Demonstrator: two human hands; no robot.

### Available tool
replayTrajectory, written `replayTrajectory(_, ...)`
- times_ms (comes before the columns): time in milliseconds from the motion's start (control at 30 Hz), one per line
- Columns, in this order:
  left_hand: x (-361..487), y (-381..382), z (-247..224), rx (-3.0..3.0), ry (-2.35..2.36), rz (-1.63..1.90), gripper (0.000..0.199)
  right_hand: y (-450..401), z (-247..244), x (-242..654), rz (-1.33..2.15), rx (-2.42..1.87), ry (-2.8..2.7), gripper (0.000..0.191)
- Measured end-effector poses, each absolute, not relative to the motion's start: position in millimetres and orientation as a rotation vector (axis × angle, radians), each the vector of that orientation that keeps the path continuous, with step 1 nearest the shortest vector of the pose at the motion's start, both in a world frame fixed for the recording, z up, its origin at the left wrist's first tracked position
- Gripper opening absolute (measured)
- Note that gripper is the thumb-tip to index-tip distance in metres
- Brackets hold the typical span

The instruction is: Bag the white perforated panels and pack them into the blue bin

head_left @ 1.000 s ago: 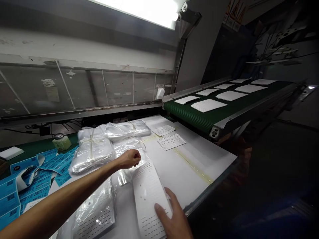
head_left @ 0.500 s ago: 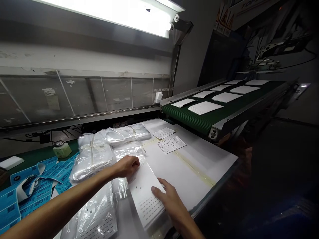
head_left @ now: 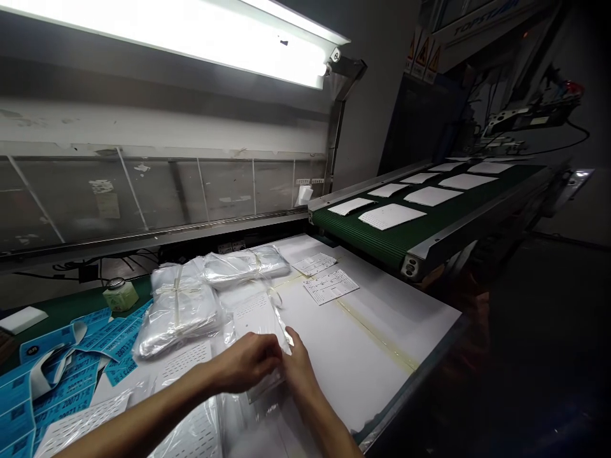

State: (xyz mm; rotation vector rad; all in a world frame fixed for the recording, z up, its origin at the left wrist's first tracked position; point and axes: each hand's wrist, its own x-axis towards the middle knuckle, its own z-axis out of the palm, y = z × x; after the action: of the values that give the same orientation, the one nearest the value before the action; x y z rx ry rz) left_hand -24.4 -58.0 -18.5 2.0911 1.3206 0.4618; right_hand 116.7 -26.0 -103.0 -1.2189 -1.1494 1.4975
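A thin white panel with rows of small slots (head_left: 258, 313) lies inside a clear plastic bag at the middle of the table. My left hand (head_left: 258, 359) is closed at the near end of this bag, with its fingers curled and partly hidden. Against the bag's right edge, my right hand (head_left: 298, 362) grips with the thumb side up, close to the left hand. Bagged slotted panels (head_left: 203, 413) lie under and beside my left forearm. Bundles of clear plastic bags tied with string (head_left: 179, 305) sit just beyond.
A green conveyor belt (head_left: 363, 238) carries several white panels at the right. Two printed cards (head_left: 331, 287) lie on the white table sheet (head_left: 396, 318). Blue printed label strips (head_left: 76, 375) and a small green jar (head_left: 120, 294) are at the left. A lamp (head_left: 191, 38) hangs above.
The slotted panel, bare at its near end before, now lies farther forward inside the bag. My left hand has come down toward the near end, and my right hand has moved left beside it.
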Motion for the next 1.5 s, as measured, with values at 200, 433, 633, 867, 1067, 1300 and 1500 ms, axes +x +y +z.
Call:
replayTrajectory(200,-35.9,-76.0,-27.5,1.615,1.755,1.148,0.035,-39.3,-92.6,125.2,1.531,-0.999,-1.117,0.045)
replayTrajectory(433,-38.8,-68.0,-16.4,0.885,1.047,1.395,0.053,-52.8,-85.5,121.9,1.404,-0.889,-1.188,0.029)
replayTrajectory(633,-34.7,-59.7,-30.8,0.819,0.992,1.455,0.047,-56.4,-105.7,116.8,1.262,-0.96,-1.322,0.029)
replayTrajectory(867,-36.7,-72.4,-43.9,1.186,1.096,1.446,0.038,-45.4,-123.1,139.1,0.906,-0.973,-1.907,0.023)
replayTrajectory(1067,-47.0,-89.3,-63.0,1.449,1.14,1.172,0.038,-45.4,-124.3,192.5,0.888,-0.962,-2.158,0.06)
replayTrajectory(1300,-55.9,-107.3,-66.0,1.803,1.117,0.748,0.023,-59.2,-76.2,158.6,1.547,-0.912,-1.647,0.064)
replayTrajectory(1500,-59.4,-99.8,-51.9,1.381,0.985,1.058,0.063,-64.8,-100.4,147.3,1.411,-1.107,-1.894,0.024)
